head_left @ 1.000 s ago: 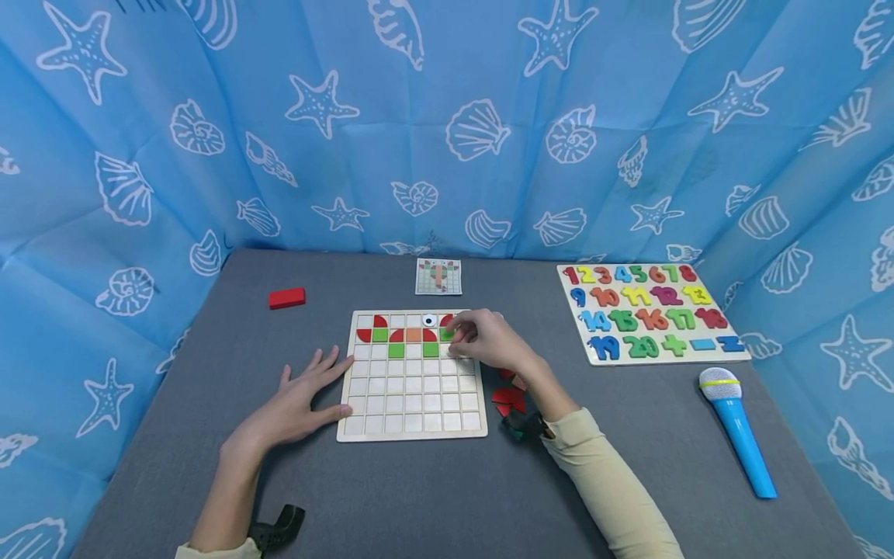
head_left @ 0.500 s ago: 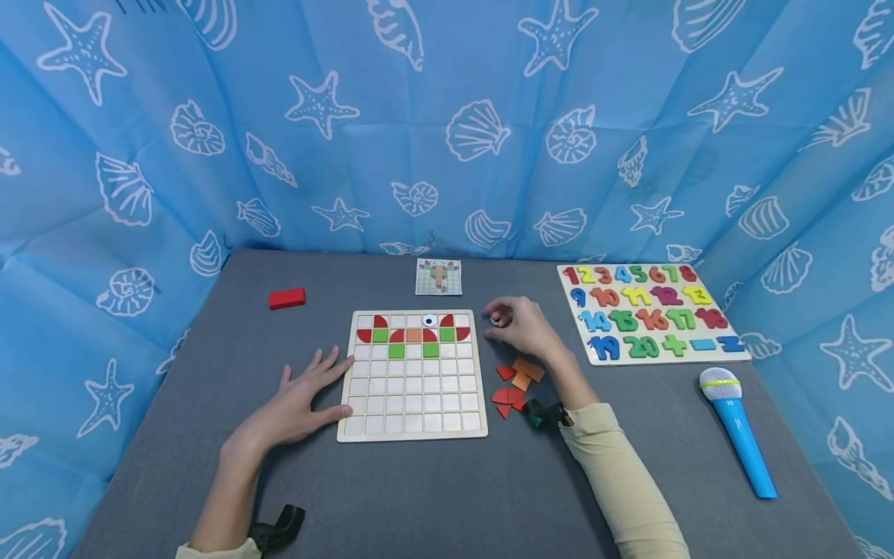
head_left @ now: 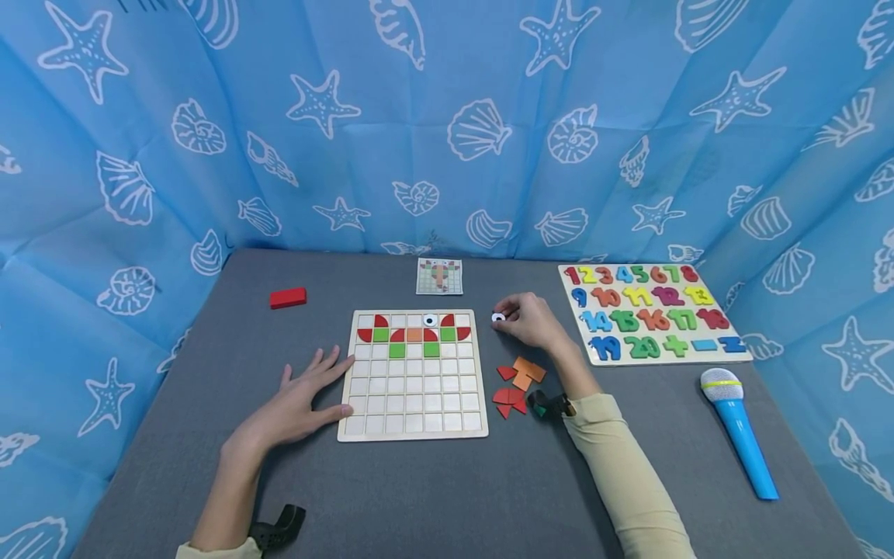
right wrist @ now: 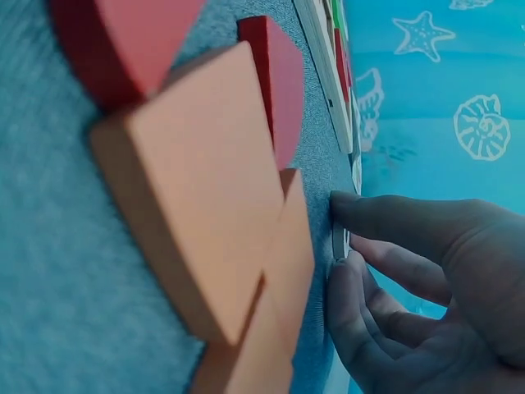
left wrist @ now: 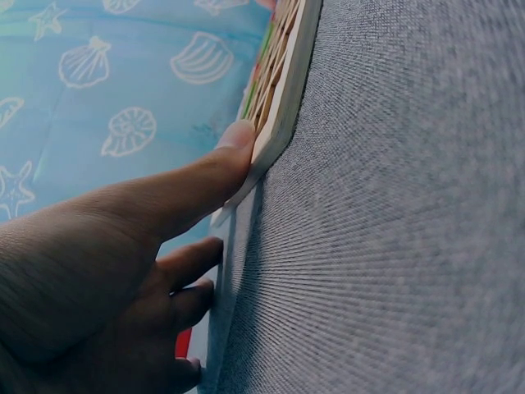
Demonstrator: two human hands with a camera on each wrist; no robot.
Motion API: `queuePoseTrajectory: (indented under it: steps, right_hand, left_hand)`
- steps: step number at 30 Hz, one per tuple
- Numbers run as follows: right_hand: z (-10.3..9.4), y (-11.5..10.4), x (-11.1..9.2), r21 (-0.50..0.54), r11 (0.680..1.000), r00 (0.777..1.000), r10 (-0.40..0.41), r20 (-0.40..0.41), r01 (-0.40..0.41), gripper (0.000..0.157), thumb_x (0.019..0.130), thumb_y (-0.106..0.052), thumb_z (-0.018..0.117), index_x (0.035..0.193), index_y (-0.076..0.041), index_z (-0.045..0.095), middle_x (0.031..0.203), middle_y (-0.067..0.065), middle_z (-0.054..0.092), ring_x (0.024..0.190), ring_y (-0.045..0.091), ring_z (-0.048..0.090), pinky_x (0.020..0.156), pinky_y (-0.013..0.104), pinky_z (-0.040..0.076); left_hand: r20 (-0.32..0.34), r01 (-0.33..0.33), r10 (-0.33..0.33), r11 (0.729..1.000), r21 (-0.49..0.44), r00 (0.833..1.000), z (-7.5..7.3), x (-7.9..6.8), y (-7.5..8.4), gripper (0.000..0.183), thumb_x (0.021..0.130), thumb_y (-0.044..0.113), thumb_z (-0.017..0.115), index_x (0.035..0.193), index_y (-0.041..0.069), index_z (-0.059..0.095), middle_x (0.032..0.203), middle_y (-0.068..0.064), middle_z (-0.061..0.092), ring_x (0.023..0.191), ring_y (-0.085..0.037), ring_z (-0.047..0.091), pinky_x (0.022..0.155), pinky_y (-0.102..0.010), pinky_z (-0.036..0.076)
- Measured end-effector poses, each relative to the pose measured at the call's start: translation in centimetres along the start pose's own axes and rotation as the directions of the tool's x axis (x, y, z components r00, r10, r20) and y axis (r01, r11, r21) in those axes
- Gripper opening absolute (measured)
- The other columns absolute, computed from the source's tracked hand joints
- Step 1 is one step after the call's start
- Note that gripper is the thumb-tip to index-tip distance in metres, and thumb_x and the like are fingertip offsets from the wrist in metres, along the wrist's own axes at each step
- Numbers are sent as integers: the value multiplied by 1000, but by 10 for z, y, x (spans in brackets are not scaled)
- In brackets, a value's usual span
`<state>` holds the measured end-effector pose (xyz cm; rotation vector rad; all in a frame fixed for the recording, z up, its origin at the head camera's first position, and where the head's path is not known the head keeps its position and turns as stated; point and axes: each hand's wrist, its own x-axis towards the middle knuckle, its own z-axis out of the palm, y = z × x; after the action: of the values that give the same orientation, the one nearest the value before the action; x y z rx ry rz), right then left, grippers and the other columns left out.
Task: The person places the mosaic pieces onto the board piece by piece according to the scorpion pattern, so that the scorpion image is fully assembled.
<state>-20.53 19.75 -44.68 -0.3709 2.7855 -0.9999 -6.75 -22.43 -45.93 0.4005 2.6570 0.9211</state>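
Disc (head_left: 497,317), round, white, black-centred, pinched in the right hand (head_left: 534,320) right of the pale wooden gridded board (head_left: 414,404); probably light, stiff, best held by its rim. Left hand (head_left: 296,402), fingers spread, touches the board's left edge.

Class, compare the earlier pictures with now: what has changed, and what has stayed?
The right hand has moved right, off the board, and now pinches a round eye piece. The left hand stays at the board's left edge; the board, number puzzle and microphone lie as before.
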Motion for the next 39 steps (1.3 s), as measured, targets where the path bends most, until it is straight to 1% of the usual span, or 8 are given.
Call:
queuePoseTrajectory:
  steps: [4, 9, 14, 19, 23, 30, 35, 39]
  right_hand:
    - [-1, -3, 1, -17, 1000, 1000, 2, 10, -2, 26, 98, -12, 78, 118, 4, 78, 108, 20, 78, 92, 25, 71, 83, 39, 60]
    - [1, -7, 1, -2, 1000, 1000, -6, 6, 6, 26, 97, -12, 79, 118, 3, 78, 106, 18, 78, 90, 23, 69, 77, 31, 55]
    - [5, -19, 0, 43, 997, 998, -59, 3, 59, 25, 97, -12, 80, 118, 1, 78, 100, 15, 77, 84, 20, 66, 67, 26, 49]
    - [13, -39, 2, 78, 991, 992, -116, 40, 113, 27, 96, -12, 81, 120, 0, 79, 99, 15, 79, 84, 20, 69, 64, 25, 50]
    - [21, -55, 7, 90, 983, 983, -168, 73, 161, 26, 96, -12, 81, 118, 0, 79, 99, 15, 80, 85, 19, 72, 68, 26, 54]
    - [41, -82, 23, 78, 960, 951, -277, 138, 268, 26, 96, -12, 82, 118, 2, 78, 101, 15, 81, 87, 19, 75, 77, 29, 60]
    - [55, -100, 37, 57, 955, 936, -297, 191, 291, 26, 97, -11, 81, 120, 2, 78, 111, 16, 81, 97, 23, 78, 88, 33, 64]
    - [65, -112, 48, 34, 954, 927, -298, 226, 299, 26, 98, -11, 80, 121, 1, 78, 115, 16, 81, 104, 26, 79, 95, 35, 64]
  left_hand:
    - [0, 2, -2, 1000, -1, 1000, 0, 0, 0, 87, 97, 45, 80, 169, 17, 40, 179, -26, 24, 166, -58, 12, 121, -89, -2]
    - [0, 8, -8, 1000, 7, 1000, 0, 0, 1, 88, 97, 47, 80, 169, 17, 40, 179, -26, 25, 166, -58, 12, 122, -89, -2]
    - [-4, 8, -8, 1000, 16, 1000, -1, 0, 2, 87, 97, 46, 80, 169, 17, 40, 179, -25, 25, 166, -58, 12, 122, -89, -1]
    - [-7, 5, -5, 1000, 18, 1000, 0, 0, 2, 87, 97, 46, 80, 169, 17, 41, 179, -25, 25, 166, -58, 12, 121, -89, -1]
    - [-5, 7, -6, 1000, 20, 1000, 0, 0, 2, 87, 97, 47, 80, 169, 17, 40, 179, -25, 25, 166, -58, 12, 122, -89, -1]
    - [-7, -3, 3, 1000, 14, 1000, 0, 0, 2, 87, 97, 46, 80, 169, 16, 41, 178, -25, 26, 166, -58, 13, 121, -89, 0]
    - [-6, -3, 3, 1000, 13, 1000, -1, 0, 2, 87, 97, 46, 80, 169, 17, 41, 178, -25, 26, 166, -58, 13, 121, -90, 1]
    - [-4, -1, 1, 1000, 9, 1000, -1, -1, 3, 86, 98, 46, 80, 169, 17, 41, 178, -25, 26, 166, -58, 13, 120, -90, 1]
